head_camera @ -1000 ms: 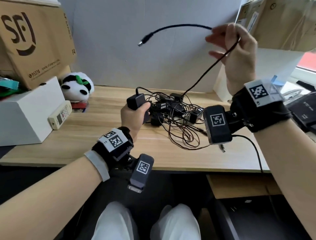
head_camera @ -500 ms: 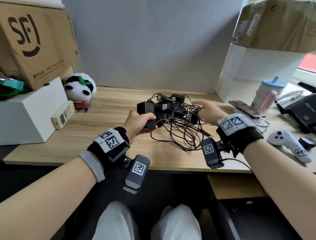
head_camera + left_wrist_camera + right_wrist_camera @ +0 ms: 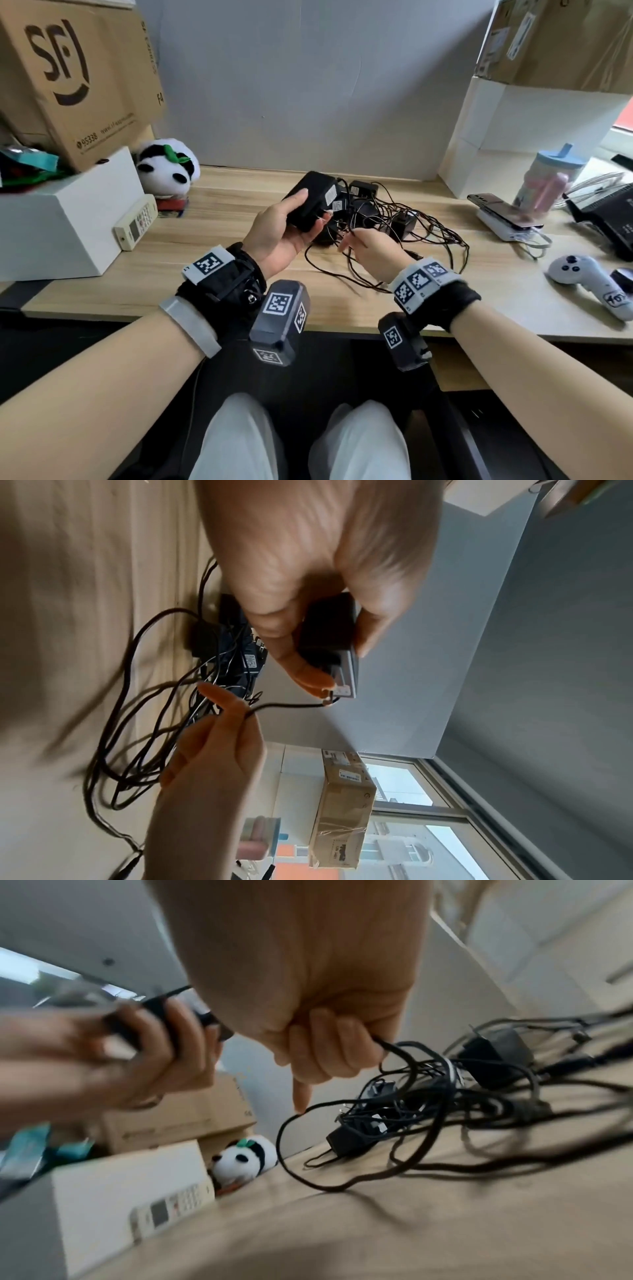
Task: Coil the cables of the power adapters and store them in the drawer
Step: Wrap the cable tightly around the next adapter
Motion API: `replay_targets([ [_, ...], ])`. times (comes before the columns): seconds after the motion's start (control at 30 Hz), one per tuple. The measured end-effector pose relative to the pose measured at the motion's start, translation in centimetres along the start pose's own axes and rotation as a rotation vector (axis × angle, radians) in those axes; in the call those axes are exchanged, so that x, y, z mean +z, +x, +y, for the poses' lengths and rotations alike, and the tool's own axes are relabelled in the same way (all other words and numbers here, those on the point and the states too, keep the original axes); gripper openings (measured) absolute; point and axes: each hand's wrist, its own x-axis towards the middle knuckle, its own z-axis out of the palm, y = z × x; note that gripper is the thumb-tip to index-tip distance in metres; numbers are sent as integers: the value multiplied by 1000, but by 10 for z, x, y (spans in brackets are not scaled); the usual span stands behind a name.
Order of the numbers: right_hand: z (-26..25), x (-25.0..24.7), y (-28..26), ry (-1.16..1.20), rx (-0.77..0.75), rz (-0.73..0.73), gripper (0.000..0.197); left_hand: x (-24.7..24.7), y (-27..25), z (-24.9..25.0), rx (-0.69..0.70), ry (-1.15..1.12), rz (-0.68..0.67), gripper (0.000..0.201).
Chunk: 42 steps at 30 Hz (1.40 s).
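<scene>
My left hand [image 3: 291, 222] is palm up above the desk and grips a black power adapter [image 3: 310, 202], thumb on top. In the left wrist view the adapter [image 3: 329, 631] shows its labelled end, and its thin black cable [image 3: 287, 705] runs from there to my right hand [image 3: 219, 739]. Just right of the adapter, my right hand [image 3: 366, 245] pinches that cable. In the right wrist view its fingers [image 3: 342, 1042] curl round the cable [image 3: 394, 1049], with the forefinger pointing down. Behind both hands lies a pile of black adapters and tangled cables [image 3: 394, 219].
On the wooden desk [image 3: 205, 274], a white box [image 3: 61, 222], remote [image 3: 137, 221] and panda toy [image 3: 168, 168] sit left. A phone on a power bank [image 3: 503, 214], a bottle [image 3: 548, 181] and a white controller [image 3: 589, 277] sit right. Cardboard boxes stand at both back corners.
My right hand came down from high in the air to the pile, then moved left to the held adapter's cable. My left hand lifted the adapter and turned palm up.
</scene>
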Motion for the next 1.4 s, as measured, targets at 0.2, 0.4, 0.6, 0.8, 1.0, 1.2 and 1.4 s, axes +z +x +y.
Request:
replay_targets([
  [0.2,-16,3,-10,-322,-142,-32,32,5,2,-16,85,143,-11,32],
  [0.4,-21,-13,-20,-319,-205,-77,38,4,1,-18,117,317,-30,22],
  [0.6,-14,-22,-26,-148,-290,52,30,0,3,-23,250,677,-9,31],
  [0.8,-11,-37,-25,-125,-314,170,27,-3,-1,-19,51,854,-105,36],
  [1.0,-2,-41,-11,126,-242,287,21,-7,-5,-17,-40,952,-227,32],
  [1.2,9,-39,-4,325,-260,339,19,-8,-10,-20,-124,799,-324,39],
  [1.4,16,-29,-4,635,-212,216,18,-3,-13,-14,-130,513,-403,40],
])
